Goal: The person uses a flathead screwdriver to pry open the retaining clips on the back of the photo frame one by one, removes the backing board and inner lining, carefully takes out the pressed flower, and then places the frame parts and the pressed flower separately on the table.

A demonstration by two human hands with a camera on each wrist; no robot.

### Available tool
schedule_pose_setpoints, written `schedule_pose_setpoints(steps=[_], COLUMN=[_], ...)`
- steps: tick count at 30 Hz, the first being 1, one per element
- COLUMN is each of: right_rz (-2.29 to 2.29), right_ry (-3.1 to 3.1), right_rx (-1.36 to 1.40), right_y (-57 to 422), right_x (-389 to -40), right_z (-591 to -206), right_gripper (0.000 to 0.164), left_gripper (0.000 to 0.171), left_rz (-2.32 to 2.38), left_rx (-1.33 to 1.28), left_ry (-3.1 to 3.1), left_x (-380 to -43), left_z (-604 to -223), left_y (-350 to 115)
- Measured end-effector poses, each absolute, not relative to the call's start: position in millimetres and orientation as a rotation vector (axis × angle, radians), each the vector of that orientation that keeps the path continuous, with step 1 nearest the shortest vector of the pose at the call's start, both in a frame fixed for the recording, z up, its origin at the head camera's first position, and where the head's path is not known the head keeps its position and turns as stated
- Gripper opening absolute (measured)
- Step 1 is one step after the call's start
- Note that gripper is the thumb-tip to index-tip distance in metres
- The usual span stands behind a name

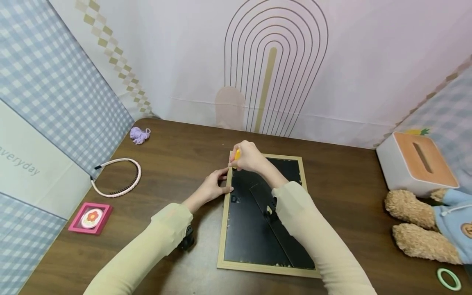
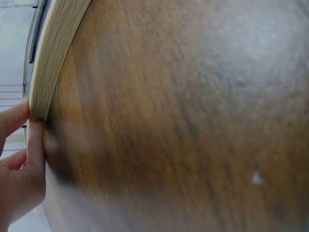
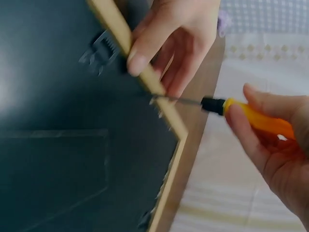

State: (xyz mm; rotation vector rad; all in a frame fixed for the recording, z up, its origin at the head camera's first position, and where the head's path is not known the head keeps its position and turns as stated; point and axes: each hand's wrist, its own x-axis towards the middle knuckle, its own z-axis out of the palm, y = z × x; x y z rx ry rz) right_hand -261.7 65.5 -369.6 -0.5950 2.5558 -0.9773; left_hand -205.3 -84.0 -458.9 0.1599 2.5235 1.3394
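Note:
A picture frame (image 1: 221, 246) with a light wood rim lies back side up on the table, showing its black backing board (image 1: 239, 241) and a folded stand leg (image 1: 295, 250). My left hand (image 1: 211, 186) pinches its left rim, thumb on top and fingers against the outer side. In my right hand (image 1: 248, 155) is a screwdriver (image 3: 263, 121) with a yellow handle, near the far left corner. Its thin shaft crosses the rim, with the tip beside small metal tabs (image 3: 159, 113) along the inner edge. A black hanger (image 3: 100, 52) sits near my left thumb.
To the left lie purple yarn (image 1: 138, 135), a pale pink headband (image 1: 138, 176) and a pink box (image 1: 72, 225) with a flower piece. On the right are a tissue box (image 1: 400, 164), a teddy bear (image 1: 424, 241) and a green ring (image 1: 439, 278). Fabric walls bound the table's back and sides.

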Motion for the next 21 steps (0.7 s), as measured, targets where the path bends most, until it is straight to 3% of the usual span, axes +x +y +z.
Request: schedule_pose_setpoints(steps=[12, 21], right_rz=[-1.503, -1.611], right_ry=[2.444, 2.411], right_rx=[-0.231, -0.113], right_y=[155.9, 197.8], right_x=[-238.1, -213.5], right_z=[-390.6, -384.3], right_gripper=[0.020, 0.026], left_gripper=[0.058, 0.061], left_rz=[1.259, 1.431], left_rx=[0.036, -0.344], left_ry=[2.669, 2.632], left_x=[-194.7, -164.0], left_z=[-449.8, -447.9], left_y=[-71.2, -63.0])
